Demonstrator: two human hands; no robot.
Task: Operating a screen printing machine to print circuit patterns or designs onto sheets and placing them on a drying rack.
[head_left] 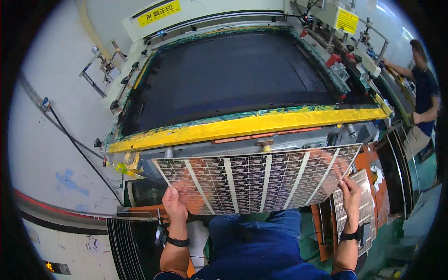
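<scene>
A wide, thin circuit board panel (247, 179), shiny copper with rows of small dark patterns and pale strips, is held up in front of me. My left hand (174, 205) grips its lower left edge, the thumb on the near face. At the right edge, my right hand (350, 192) pinches the panel the same way. The panel is tilted, its far edge close below the yellow front bar (252, 125) of a screen printing frame. Fingers behind the panel are hidden.
Beyond the bar lies a dark printing screen (233, 70) with green-smeared edges. Another patterned panel (366, 205) lies at my lower right beside orange-brown boards (322, 231). A black ribbed rack (123, 249) stands at lower left. A co-worker (423, 88) stands at far right.
</scene>
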